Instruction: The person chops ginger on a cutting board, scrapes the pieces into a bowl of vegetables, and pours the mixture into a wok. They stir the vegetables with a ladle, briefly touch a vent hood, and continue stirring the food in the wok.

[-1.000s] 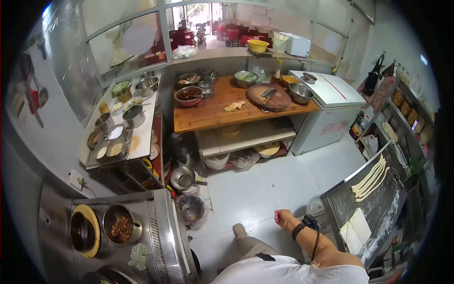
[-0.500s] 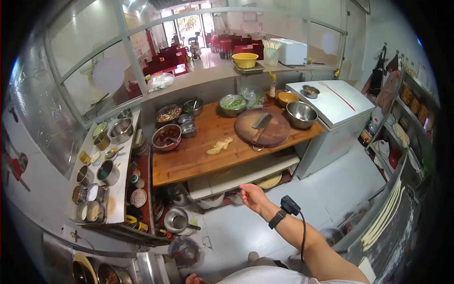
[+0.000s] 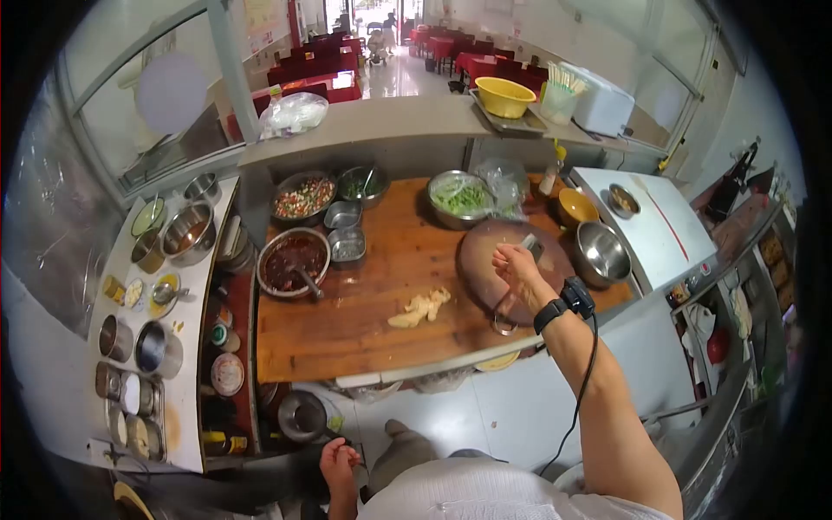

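My right hand [image 3: 517, 264] is over the round wooden chopping board [image 3: 478, 253], its fingers curled in with nothing visible in them. Part of a cleaver [image 3: 533, 246] on the board is hidden behind this hand; its blade shows beyond the fingers. Low in front of my body hangs my left hand [image 3: 338, 459], loosely closed, nearest to a long-handled pot [image 3: 302, 416] below the counter. Pale yellow, knobbly pieces that look like ginger [image 3: 420, 309] lie on the wooden worktop [image 3: 347, 342], left of the board.
Bowls of dark red sauce [image 3: 295, 260], chopped vegetables [image 3: 303, 198] and green vegetables [image 3: 459, 198] stand along the worktop. A steel bowl [image 3: 603, 254] sits right of the board, beside a white freezer [image 3: 646, 208]. Pots crowd a side shelf [image 3: 186, 347] at left.
I have come closer to the worktop. My right hand has moved forward from in front of the counter to over the board and cleaver. My left hand has come further into view.
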Action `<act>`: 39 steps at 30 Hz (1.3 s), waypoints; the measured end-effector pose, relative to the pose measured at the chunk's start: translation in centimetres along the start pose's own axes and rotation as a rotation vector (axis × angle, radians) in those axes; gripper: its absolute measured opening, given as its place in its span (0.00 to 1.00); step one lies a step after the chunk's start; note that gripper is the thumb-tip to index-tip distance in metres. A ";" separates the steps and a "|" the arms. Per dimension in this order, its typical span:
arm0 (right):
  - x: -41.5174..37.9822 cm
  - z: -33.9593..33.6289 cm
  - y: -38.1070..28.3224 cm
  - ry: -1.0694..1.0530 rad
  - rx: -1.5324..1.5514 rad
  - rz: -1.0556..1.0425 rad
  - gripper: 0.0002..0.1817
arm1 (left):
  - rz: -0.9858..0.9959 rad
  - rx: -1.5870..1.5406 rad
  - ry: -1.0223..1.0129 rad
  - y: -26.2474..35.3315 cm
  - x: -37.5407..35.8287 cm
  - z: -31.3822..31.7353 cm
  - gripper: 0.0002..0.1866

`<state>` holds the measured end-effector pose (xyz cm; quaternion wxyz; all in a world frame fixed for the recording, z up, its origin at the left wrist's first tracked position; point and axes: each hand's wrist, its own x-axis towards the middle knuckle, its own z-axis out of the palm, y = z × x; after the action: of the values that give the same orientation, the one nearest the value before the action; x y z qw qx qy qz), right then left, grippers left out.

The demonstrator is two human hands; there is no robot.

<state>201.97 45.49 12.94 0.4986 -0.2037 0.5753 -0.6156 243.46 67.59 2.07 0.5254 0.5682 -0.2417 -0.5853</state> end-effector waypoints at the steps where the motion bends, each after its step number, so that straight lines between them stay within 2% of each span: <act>1: 2.9 -0.4 -0.3 -0.005 -0.084 -0.068 0.15 | 0.014 -0.031 -0.043 1.4 1.5 1.6 0.07; 3: 6.6 0.1 -0.6 -0.004 -0.162 -0.112 0.18 | -0.003 -0.019 -0.054 2.6 3.6 3.3 0.07; 5: 10.5 0.9 -0.4 0.283 -0.409 -0.145 0.32 | -0.022 0.059 0.004 3.2 5.1 4.6 0.07; 6: 13.0 0.7 0.2 0.215 -0.439 -0.184 0.42 | -0.029 0.065 0.012 3.3 5.5 5.0 0.07; 7: 15.6 0.5 0.9 0.209 -0.445 -0.172 0.42 | -0.059 0.074 0.059 3.3 5.7 5.0 0.07; 9: 20.0 0.7 1.5 0.195 -0.567 -0.312 0.43 | -0.099 0.069 0.131 1.9 6.3 4.3 0.07; 10: 21.6 1.4 1.6 0.184 -0.534 -0.341 0.38 | -0.061 0.073 0.178 0.6 6.5 2.9 0.07; 11: 23.3 1.9 1.3 0.166 -0.543 -0.333 0.38 | -0.016 0.078 0.223 -0.6 6.3 2.4 0.08; 12: 24.8 2.5 0.6 0.105 -0.554 -0.160 0.34 | -0.016 0.150 0.295 -0.9 5.4 3.1 0.12; 13: 26.3 3.0 0.3 0.044 -0.559 0.014 0.29 | -0.016 0.153 0.314 -1.1 4.6 3.9 0.12; 14: 28.3 3.3 1.2 0.041 -0.564 -0.135 0.24 | -0.053 0.132 0.421 -1.0 3.8 5.4 0.12; 15: 29.5 3.9 1.0 0.028 -0.557 -0.124 0.24 | -0.088 0.111 0.527 -1.1 3.4 6.5 0.11; 17: 31.5 5.4 0.7 -0.060 -1.198 -0.313 0.25 | -0.109 0.217 0.504 -1.7 2.6 9.2 0.10; 19: 31.9 6.8 0.6 -0.115 -1.260 -0.271 0.26 | -0.089 0.114 0.391 -3.6 2.8 10.9 0.09; 20: 31.7 7.5 0.4 -0.110 -1.355 -0.288 0.26 | -0.130 0.113 0.410 -3.0 3.4 13.0 0.09; 21: 31.6 7.7 0.4 -0.103 -1.452 -0.305 0.25 | -0.055 0.115 0.351 -2.6 3.8 14.6 0.10; 22: 31.9 7.7 0.5 -0.099 -1.494 -0.320 0.20 | -0.064 0.088 0.312 -2.9 4.6 15.4 0.08; 23: 33.1 7.3 1.1 -0.115 -1.501 -0.318 0.20 | -0.070 0.059 0.272 -2.5 5.6 16.9 0.08; 25: 36.4 6.1 2.6 -0.106 -0.989 -0.483 0.17 | -0.084 0.080 0.167 -0.5 7.2 20.6 0.06; 26: 37.5 5.7 2.5 -0.141 -0.939 -0.598 0.11 | -0.006 0.159 0.080 -0.3 8.5 21.6 0.07; 27: 37.6 5.5 1.2 -0.150 -0.947 -0.595 0.11 | 0.004 0.203 0.026 0.0 10.0 22.9 0.06; 29: 35.3 5.8 -3.3 -0.332 -0.482 -0.432 0.05 | 0.007 0.228 -0.142 2.0 13.6 26.6 0.07; 30: 34.1 5.8 -4.5 -0.337 -0.488 -0.422 0.05 | -0.001 0.246 -0.215 2.1 15.9 28.2 0.07; 31: 32.9 5.8 -5.6 -0.350 -0.441 -0.334 0.05 | 0.082 0.252 -0.239 2.0 18.0 30.5 0.08; 32: 31.9 5.9 -6.5 -0.365 -0.397 -0.246 0.05 | 0.080 0.327 -0.231 1.6 20.7 32.8 0.08; 33: 30.9 6.0 -7.2 -0.375 -0.406 -0.244 0.05 | 0.078 0.185 -0.317 1.5 22.9 35.0 0.09; 34: 30.0 6.0 -8.0 -0.382 -0.301 -0.209 0.05 | 0.140 0.285 -0.321 0.9 25.5 37.3 0.10; 35: 29.5 5.9 -8.6 -0.387 -0.199 -0.173 0.04 | 0.066 0.189 -0.275 1.2 27.0 40.1 0.12; 36: 29.5 5.7 -8.9 -0.482 -0.058 -0.177 0.04 | -0.009 0.092 -0.226 1.4 28.3 42.8 0.14; 38: 28.7 6.5 -10.7 -0.499 -0.042 -0.213 0.04 | 0.077 0.248 -0.145 -2.9 33.0 46.5 0.19; 39: 28.0 7.0 -11.6 -0.503 -0.004 -0.255 0.05 | -0.006 0.227 -0.212 -0.5 32.0 48.2 0.20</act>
<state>191.60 16.31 16.28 0.5436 -0.4219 0.4045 -0.6023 205.26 24.17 -0.10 0.4276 0.5598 -0.3585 -0.6126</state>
